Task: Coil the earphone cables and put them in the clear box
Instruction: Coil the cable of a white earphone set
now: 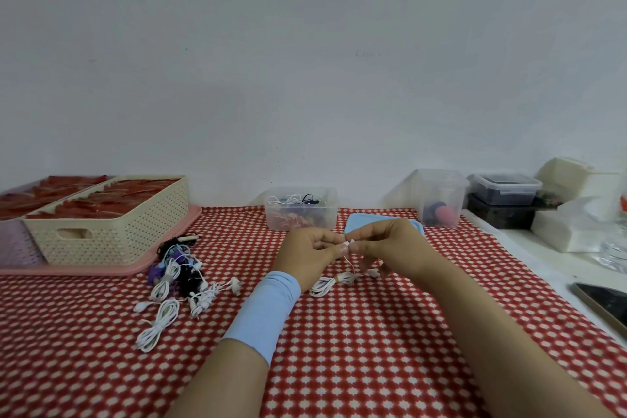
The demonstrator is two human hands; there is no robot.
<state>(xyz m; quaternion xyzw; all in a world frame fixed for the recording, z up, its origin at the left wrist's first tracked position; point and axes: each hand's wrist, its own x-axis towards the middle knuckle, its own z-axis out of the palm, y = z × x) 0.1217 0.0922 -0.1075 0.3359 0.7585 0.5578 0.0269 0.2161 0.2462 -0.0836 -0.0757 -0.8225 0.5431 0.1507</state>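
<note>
My left hand (310, 256) and my right hand (383, 248) meet above the red checked cloth, both pinching the end of a white earphone cable (330, 283). Its bundled loops hang down and rest on the cloth below my hands. A pile of earphones (176, 278), white, black and purple, lies to the left. The clear box (302, 209) stands behind my hands with several cables inside. Its blue lid (363, 219) lies just right of it, partly hidden by my right hand.
A cream perforated basket (112, 234) on a pink tray (101, 268) fills the back left. A taller clear container (439, 197), dark lidded boxes (505, 195) and white packages (576, 224) stand at the back right. A phone (607, 305) lies at the right edge.
</note>
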